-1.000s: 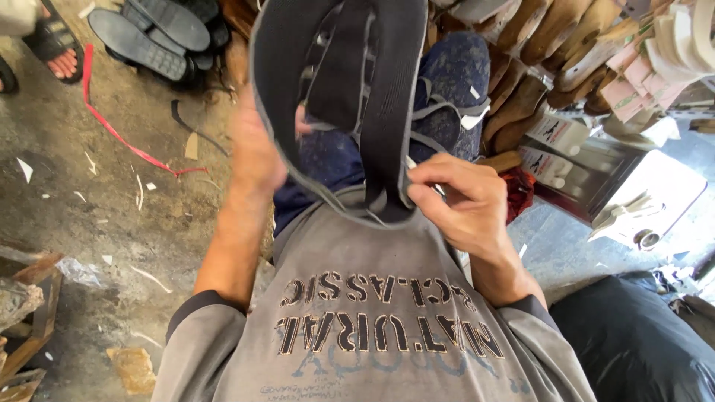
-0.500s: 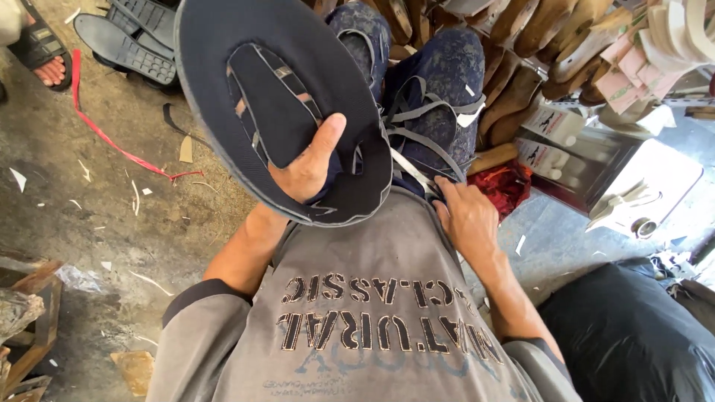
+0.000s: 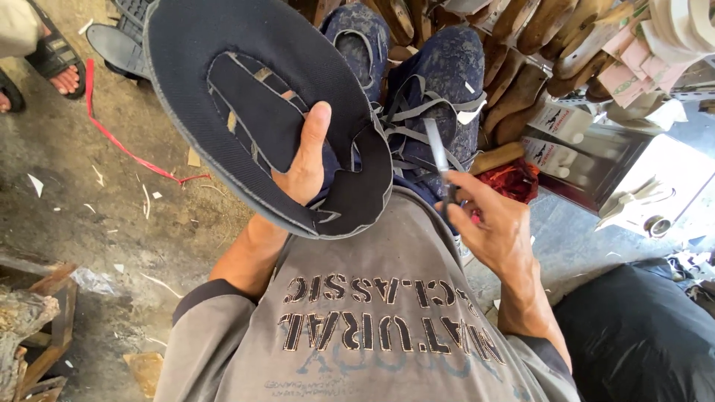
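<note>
Left hand (image 3: 302, 167) grips the dark cut-out fabric piece (image 3: 246, 97); right hand (image 3: 495, 227) pinches a thin blade (image 3: 438, 152) — slots already cut, outer edge left ragged.

One dark fabric piece (image 3: 246, 112), one thin metal tool (image 3: 436, 152), two hands (the left (image 3: 302, 167), the right (image 3: 491, 223)). Two dark shoes (image 3: 439, 89), one red strap (image 3: 119, 145) on the floor. One sandalled foot (image 3: 56, 63) shows whole; the wooden shoe forms (image 3: 521, 82) overlap too much to count.

A person seen from above wears a grey T-shirt (image 3: 372, 327) with short sleeves edged in a darker band and stencil-style lettering across the chest. Both forearms are bare. Dark blue, dust-flecked trousers (image 3: 447, 74) cover the legs.
</note>
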